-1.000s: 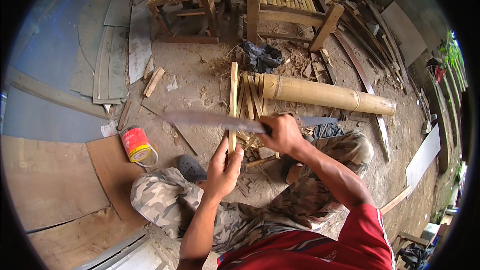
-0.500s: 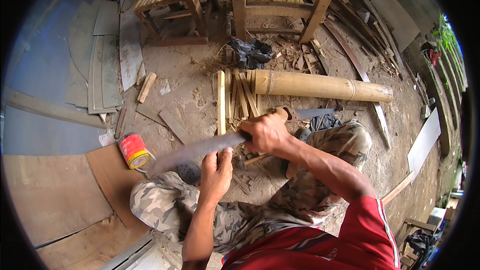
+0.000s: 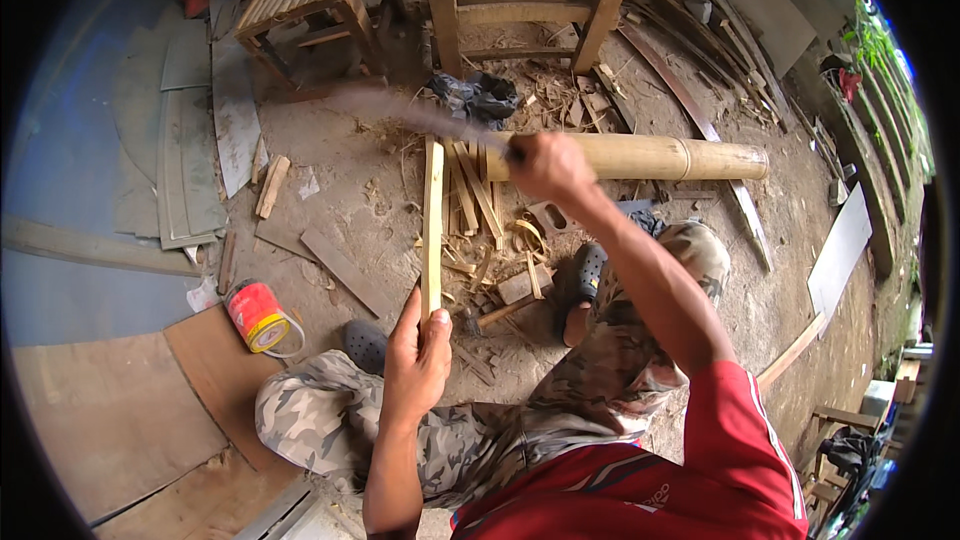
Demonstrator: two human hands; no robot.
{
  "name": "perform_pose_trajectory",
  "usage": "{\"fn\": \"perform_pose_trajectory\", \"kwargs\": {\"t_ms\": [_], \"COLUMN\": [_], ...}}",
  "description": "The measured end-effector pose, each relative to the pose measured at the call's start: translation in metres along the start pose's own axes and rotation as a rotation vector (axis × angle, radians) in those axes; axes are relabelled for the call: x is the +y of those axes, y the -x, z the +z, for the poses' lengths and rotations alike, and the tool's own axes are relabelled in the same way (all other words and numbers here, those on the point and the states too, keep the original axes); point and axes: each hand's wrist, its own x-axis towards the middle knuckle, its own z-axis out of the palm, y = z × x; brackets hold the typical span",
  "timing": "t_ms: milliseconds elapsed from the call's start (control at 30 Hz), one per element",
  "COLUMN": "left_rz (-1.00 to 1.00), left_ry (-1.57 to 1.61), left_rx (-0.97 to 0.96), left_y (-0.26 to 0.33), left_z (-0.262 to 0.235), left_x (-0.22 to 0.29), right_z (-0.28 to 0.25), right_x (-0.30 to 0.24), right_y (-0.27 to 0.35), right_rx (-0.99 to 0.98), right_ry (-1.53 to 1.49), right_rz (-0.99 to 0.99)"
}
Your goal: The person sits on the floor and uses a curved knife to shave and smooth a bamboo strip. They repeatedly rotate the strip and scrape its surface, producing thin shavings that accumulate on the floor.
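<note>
Left hand (image 3: 418, 352) pinched the lower end of a bamboo strip (image 3: 432, 225), which stood upright above the grip. Right hand (image 3: 545, 165) was fisted around the handle of a blurred blade (image 3: 400, 110), which extended leftward from that grip, above the strip's top. Bamboo pole (image 3: 660, 157) lay just behind.

Left hand (image 3: 418, 352) grips the lower end of an upright bamboo strip (image 3: 432, 225). Right hand (image 3: 545, 165) holds a long blade (image 3: 420, 112) — blurred — raised over the strip, before a thick bamboo pole (image 3: 640, 157).
</note>
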Motion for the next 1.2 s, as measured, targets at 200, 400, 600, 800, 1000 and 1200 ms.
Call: {"fn": "perform_pose_trajectory", "kwargs": {"t_ms": [200,400,600,800,1000,1200], "left_rz": [0.055,0.031,-0.020,-0.023,-0.036,-0.029], "left_ry": [0.169,0.011,0.007,-0.024,-0.049,-0.109], "left_rx": [0.040,0.078,0.019,0.039,-0.115,-0.047], "left_y": [-0.006,-0.008,-0.001,-0.009,0.003,-0.002], "left_z": [-0.004,-0.012,-0.006,-0.007,-0.009,-0.004], "left_x": [0.006,0.004,0.008,0.004,0.007,0.012], "right_z": [0.004,0.036,0.029,0.028,0.013,0.023], "right_x": [0.012,-0.034,-0.028,-0.038,0.003,-0.026], "right_y": [0.018,0.089,0.070,0.087,0.025,0.074], "right_rx": [0.115,0.004,0.018,-0.017,0.108,-0.005], "right_ry": [-0.260,-0.091,-0.041,-0.065,-0.016,0.090], "right_rz": [-0.067,-0.523,-0.402,-0.598,-0.232,-0.522]}}
